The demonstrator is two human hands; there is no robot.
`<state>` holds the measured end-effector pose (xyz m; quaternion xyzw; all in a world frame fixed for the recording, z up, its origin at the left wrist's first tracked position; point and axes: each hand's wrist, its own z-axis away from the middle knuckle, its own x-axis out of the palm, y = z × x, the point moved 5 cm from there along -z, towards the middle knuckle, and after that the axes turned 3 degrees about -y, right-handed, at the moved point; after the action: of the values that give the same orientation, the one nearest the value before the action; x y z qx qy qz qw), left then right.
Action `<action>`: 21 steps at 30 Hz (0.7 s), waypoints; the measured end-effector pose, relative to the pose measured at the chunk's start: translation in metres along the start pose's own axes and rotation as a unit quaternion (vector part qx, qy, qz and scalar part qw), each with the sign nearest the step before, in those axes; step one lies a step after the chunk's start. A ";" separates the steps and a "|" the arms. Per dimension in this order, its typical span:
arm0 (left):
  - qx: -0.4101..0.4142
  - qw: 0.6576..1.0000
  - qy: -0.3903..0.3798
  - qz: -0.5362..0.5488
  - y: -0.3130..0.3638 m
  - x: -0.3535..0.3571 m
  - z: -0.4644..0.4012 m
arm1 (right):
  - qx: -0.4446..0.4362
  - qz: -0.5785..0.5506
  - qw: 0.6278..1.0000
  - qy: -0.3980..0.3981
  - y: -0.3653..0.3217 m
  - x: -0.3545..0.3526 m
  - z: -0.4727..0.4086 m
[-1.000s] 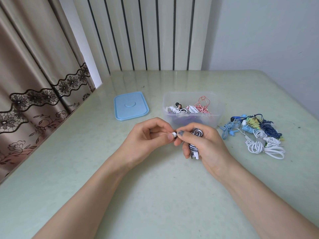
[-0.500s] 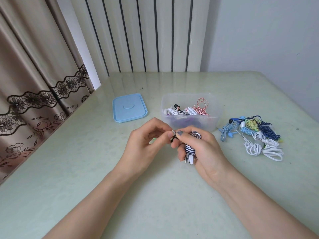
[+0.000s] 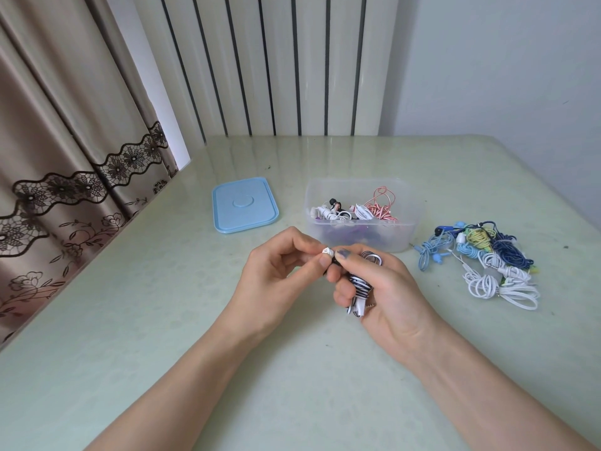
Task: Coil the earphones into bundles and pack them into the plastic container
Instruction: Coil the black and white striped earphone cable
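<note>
Head view | left hand (image 3: 279,275) pinches earbud (image 3: 327,252) | right hand (image 3: 383,288) grips coiled earphone bundle (image 3: 359,286)

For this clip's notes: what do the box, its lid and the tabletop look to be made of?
The container looks like translucent, slightly frosted plastic: the bundles inside show blurred through its wall. The lid looks like opaque light blue moulded plastic, matte, with a raised rim and a round centre mark. The table is pale green and glossy, reflecting the wall panels; glass or polished stone, unclear which.
</note>
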<state>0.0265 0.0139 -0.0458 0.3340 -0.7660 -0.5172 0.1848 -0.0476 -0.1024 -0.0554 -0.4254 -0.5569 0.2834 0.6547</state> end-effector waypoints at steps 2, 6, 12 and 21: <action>0.004 1.000 -0.002 -0.008 0.001 -0.001 0.000 | 0.004 -0.007 1.000 -0.006 0.000 0.000 0.000; 0.020 0.999 -0.015 -0.044 0.005 -0.001 0.000 | 0.007 -0.006 1.000 -0.017 0.000 0.002 0.000; 0.005 1.000 0.003 -0.017 0.008 0.000 0.001 | 0.005 -0.007 1.000 -0.012 0.000 0.004 0.000; 0.000 0.999 0.013 -0.042 0.006 0.002 -0.001 | 0.003 0.007 1.000 -0.003 0.000 0.002 -0.001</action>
<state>0.0240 0.0137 -0.0406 0.3727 -0.7489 -0.5198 0.1732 -0.0464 -0.1008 -0.0539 -0.4270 -0.5546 0.2908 0.6523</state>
